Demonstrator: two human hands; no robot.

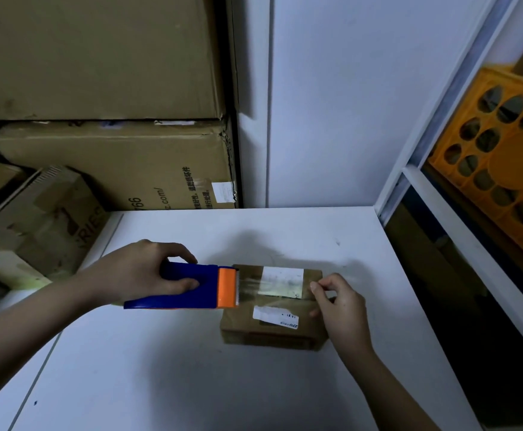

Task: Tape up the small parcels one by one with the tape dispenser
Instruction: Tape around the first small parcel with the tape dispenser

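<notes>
We are taping a small cardboard parcel (272, 309) that is lying near the right edge of the white desk (160, 368), towards its far side. Our left hand (142, 275) is gripping the blue-and-orange tape dispenser (191, 286), fingers curled round its handle, at the parcel's left end. Our right hand (337, 301) is pinching the free end of the clear tape (254, 286) at the parcel's right end, so the strip is stretching across the top over a white label (282, 281). Next, we judge, we should be pressing the strip flat and tearing it on the dispenser's teeth.
</notes>
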